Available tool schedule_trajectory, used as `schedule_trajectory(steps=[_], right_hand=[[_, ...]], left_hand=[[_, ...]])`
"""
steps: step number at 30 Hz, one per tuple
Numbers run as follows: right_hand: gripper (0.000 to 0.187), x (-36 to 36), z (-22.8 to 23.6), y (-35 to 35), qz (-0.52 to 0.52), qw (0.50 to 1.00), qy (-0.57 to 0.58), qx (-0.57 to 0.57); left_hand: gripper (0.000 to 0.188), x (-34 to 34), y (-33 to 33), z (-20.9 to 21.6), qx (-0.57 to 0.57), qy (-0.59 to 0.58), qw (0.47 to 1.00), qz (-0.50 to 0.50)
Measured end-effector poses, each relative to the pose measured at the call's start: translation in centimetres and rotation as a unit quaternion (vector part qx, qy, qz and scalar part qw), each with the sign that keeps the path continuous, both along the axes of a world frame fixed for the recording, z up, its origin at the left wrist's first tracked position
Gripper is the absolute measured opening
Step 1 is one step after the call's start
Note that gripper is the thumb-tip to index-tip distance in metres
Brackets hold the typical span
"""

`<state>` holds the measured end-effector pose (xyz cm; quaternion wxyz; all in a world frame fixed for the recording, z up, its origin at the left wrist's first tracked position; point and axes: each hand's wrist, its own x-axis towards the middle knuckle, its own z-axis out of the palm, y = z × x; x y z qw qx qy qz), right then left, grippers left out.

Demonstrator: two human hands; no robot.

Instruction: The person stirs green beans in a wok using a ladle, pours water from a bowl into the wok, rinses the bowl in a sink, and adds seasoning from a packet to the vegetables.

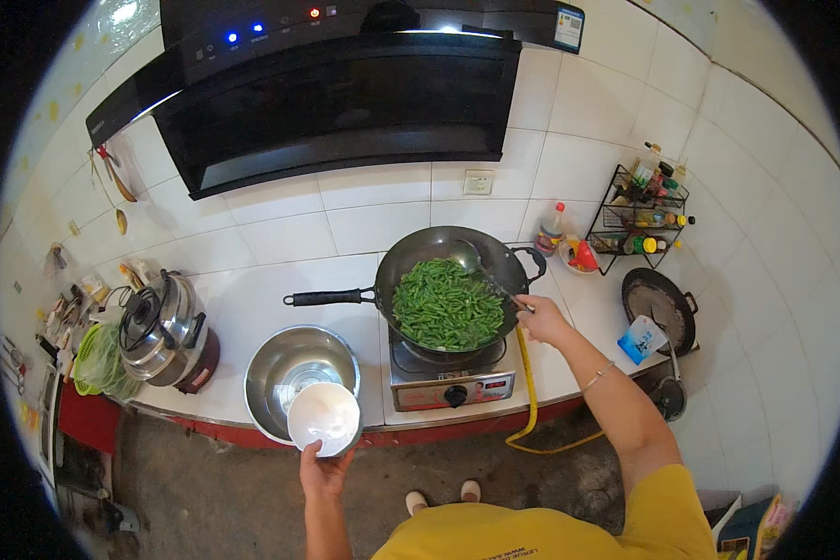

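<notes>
My left hand (324, 471) is closed on the rim of a white bowl (324, 417), thumb over the edge, tilted above the near right side of a large steel basin (269, 378). In my right hand (543, 319) is the handle of a metal ladle (467, 254), its head resting inside the dark wok (420, 241) toward the back. Cut green beans (448, 303) fill the wok's middle. The wok sits on a portable gas stove (453, 385), its long black handle pointing left. What the bowl holds, if anything, I cannot make out.
A pressure cooker (170, 331) stands left of the basin. To the right are a spice rack (639, 219), a sauce bottle (550, 229), a second dark pan (660, 303) and a blue-white packet (642, 340). A yellow hose (533, 397) hangs off the counter. The range hood (345, 107) overhangs behind.
</notes>
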<state>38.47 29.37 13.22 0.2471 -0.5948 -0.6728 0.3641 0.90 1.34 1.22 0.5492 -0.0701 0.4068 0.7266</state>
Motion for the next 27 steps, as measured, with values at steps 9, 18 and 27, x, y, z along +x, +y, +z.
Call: schedule_trajectory(steps=[9,18,27], right_hand=[[0.040,-2.7,4.3,-4.2,0.258,0.875,-0.355,0.204],[0.035,4.4,15.8,-11.2,0.224,0.869,-0.381,0.221],[0.038,2.6,9.0,-10.0,0.194,0.907,-0.355,0.116]], left_hand=[[0.055,0.4,-0.3,1.2,-0.024,0.018,0.999,0.023],[0.061,0.9,1.9,0.4,0.011,-0.023,1.000,-0.015],[0.052,3.0,3.7,2.3,0.017,-0.005,0.998,-0.068]])
